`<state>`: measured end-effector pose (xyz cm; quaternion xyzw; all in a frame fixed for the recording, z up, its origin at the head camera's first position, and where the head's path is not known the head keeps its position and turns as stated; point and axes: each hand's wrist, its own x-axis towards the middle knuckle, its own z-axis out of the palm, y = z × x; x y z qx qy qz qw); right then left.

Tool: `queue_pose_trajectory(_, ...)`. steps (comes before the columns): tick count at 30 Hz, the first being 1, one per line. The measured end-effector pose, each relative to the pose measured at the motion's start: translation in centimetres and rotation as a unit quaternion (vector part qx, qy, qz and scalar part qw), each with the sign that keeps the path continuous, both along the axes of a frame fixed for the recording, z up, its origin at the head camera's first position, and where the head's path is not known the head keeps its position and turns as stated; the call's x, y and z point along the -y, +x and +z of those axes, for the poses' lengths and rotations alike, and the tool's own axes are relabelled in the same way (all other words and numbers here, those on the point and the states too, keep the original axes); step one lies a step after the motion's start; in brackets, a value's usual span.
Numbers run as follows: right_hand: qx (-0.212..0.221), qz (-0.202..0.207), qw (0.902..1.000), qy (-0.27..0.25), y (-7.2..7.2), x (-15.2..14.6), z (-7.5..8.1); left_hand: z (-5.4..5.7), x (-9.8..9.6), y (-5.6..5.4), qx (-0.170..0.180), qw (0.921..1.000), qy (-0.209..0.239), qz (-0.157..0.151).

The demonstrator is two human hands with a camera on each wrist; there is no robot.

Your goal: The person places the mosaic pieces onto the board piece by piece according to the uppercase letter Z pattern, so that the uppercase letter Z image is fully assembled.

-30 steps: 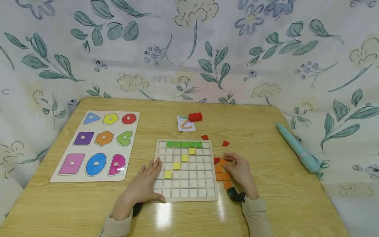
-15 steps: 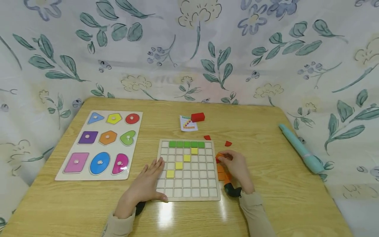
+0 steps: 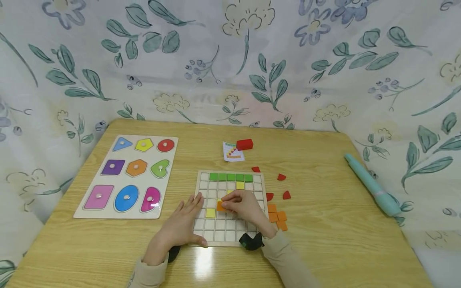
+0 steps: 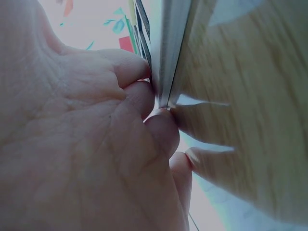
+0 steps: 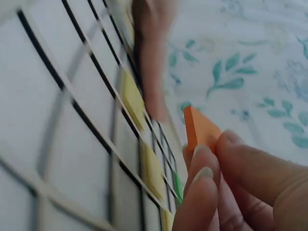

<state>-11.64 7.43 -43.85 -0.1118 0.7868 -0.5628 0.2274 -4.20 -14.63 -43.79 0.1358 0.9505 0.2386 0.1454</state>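
My right hand pinches an orange square tile between thumb and fingers above the middle of a wooden grid board. In the right wrist view the tile is tilted and apart from the board. Spread fingers of my left hand rest along the board's left edge, the thumb at its lower left corner. A row of green tiles lies near the board's top. Yellow tiles form a diagonal, partly covered by my right hand. Several orange tiles lie beside the board's right edge.
Several red quarter-circle pieces lie right of the board. Behind it, a red block sits on a small pattern card. A shape puzzle board lies at left, a teal tapered object at far right. A floral cloth hangs behind.
My right hand took hold of an orange tile at the pile and moved left over the board. One red piece now lies farther right. My left hand keeps its place on the board.
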Motion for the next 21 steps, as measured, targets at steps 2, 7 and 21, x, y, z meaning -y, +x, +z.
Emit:
queue_pose_trajectory(2,-0.004,0.01,0.9999,0.008,0.7,0.8,-0.2,0.0,0.0,0.0,-0.001,1.0,0.0,0.0)
queue_pose_trajectory(7,-0.044,0.021,0.9983,0.033,2.0,2.1,-0.7,-0.2,0.0,0.0,-0.005,1.0,0.0,-0.002)
queue_pose_trajectory(21,-0.168,0.04,0.9751,0.139,4.1,3.5,-0.5,-0.4,0.1,0.0,-0.012,0.9999,0.002,-0.001)
